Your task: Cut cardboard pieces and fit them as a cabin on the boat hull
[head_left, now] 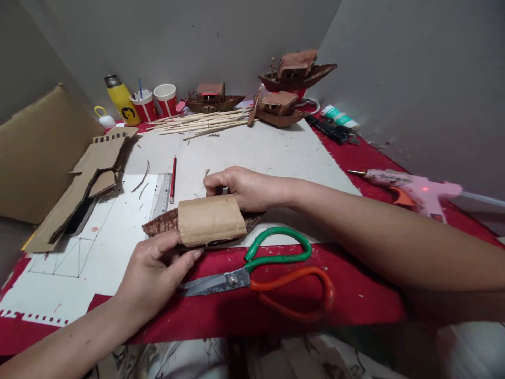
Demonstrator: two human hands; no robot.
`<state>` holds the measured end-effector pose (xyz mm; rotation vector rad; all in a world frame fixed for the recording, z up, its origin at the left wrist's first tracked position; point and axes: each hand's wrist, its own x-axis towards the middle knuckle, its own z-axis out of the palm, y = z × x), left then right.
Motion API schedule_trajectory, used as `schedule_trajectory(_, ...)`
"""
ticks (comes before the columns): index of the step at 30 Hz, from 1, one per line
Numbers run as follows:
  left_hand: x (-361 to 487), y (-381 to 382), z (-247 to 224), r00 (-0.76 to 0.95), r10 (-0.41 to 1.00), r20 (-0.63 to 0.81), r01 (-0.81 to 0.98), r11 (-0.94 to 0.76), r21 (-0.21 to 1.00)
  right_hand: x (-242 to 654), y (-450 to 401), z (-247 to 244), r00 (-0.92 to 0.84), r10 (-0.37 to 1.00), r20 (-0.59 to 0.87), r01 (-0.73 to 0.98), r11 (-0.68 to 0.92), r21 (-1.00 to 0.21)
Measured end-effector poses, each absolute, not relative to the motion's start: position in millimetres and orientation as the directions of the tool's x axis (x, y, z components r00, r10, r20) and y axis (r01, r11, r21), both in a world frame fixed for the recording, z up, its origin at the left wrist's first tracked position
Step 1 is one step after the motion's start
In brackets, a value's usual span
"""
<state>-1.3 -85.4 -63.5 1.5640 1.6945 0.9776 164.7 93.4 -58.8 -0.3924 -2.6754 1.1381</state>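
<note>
A small model boat [163, 222] of dark brown cardboard lies in front of me, with a curved tan cardboard roof [211, 221] over its middle. My left hand [155, 266] grips the boat's near side at the left end of the roof, thumb and fingers around the lower edge. Behind the boat, my right hand [240, 187] is closed, its fingers curled at the far side of the roof. A tiny brown sliver shows just above those fingertips; whether they hold it I cannot tell. Scissors [232, 279] with one green and one orange handle lie beside my left hand.
A pink glue gun [418, 188] lies at the right. Finished boats [292, 110] and thin wooden sticks [205, 122] are at the back, near paper cups [164, 100] and a yellow bottle [121, 100]. Cut cardboard [94, 158], a ruler [161, 195] and a pencil [173, 179] lie left.
</note>
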Motion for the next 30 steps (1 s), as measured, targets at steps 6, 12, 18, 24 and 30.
schedule_trajectory(6,2,-90,-64,-0.136,0.989,0.049,0.54,0.032,0.841,164,93,-58,-0.943,0.325,0.071,0.165,0.643,-0.748)
schedule_trajectory(12,1,-90,-63,-0.122,0.988,0.093,0.493,-0.021,0.87,164,90,-58,-0.937,0.343,0.064,0.186,0.648,-0.739)
schedule_trajectory(18,1,-92,-54,-0.085,0.993,-0.086,0.24,0.105,0.965,163,90,-54,-0.926,0.362,0.105,0.188,0.684,-0.705)
schedule_trajectory(24,1,-91,-31,-0.07,0.994,-0.083,-0.011,0.082,0.997,165,89,-34,-0.899,0.374,0.23,0.142,0.743,-0.654)
schedule_trajectory(30,4,-86,-17,-0.039,0.996,-0.084,-0.171,0.076,0.982,168,75,-5,-0.885,0.378,0.271,0.145,0.777,-0.612)
